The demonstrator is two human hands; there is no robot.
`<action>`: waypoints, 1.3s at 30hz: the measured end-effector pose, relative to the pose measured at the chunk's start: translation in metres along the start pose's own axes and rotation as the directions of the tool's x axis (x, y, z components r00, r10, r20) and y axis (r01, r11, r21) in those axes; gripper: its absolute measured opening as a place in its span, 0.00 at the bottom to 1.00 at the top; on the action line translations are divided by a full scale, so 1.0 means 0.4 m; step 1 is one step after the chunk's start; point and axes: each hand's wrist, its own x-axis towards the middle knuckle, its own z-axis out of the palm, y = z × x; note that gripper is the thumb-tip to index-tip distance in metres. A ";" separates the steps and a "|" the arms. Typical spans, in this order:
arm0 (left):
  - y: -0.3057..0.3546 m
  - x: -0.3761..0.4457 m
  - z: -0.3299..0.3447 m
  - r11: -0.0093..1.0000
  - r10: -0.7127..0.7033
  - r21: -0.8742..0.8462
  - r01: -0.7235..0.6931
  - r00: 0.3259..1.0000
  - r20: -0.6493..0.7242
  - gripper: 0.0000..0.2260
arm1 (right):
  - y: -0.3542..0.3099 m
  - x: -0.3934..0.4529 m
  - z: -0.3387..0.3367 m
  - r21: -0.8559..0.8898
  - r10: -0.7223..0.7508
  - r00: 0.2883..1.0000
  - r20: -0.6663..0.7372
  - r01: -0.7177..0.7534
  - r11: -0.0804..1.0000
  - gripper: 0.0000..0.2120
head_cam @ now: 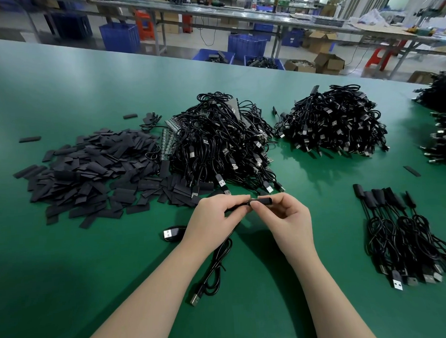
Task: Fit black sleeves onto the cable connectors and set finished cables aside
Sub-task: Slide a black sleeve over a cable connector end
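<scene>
Hiding connector: hands (254,213), sleeve (264,200).

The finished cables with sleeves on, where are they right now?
In the head view, the finished cables lie in a neat row on the green table at the person's right, just right of the right hand.

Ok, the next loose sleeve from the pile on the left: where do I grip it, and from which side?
Take a stray flat sleeve lying alone on the green table, not one buried in the sleeve pile. It lies flat and narrow, so come from above and pinch across its long edges near one end; that probably leaves the other end's mouth free for the connector.
</scene>
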 end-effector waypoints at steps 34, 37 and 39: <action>-0.004 0.004 -0.001 1.000 0.013 -0.019 -0.014 1.000 -0.020 0.09 | -0.003 0.003 -0.006 0.062 0.061 0.998 -0.030 -0.059 0.996 0.06; -0.002 0.003 -0.001 0.999 0.023 -0.042 -0.024 0.999 -0.023 0.09 | -0.002 0.001 -0.001 0.059 0.050 0.999 0.001 -0.050 0.997 0.05; 0.000 0.002 -0.001 0.998 0.023 -0.059 -0.025 0.999 -0.022 0.09 | 0.000 0.000 0.003 0.046 0.031 0.999 -0.008 -0.031 0.998 0.06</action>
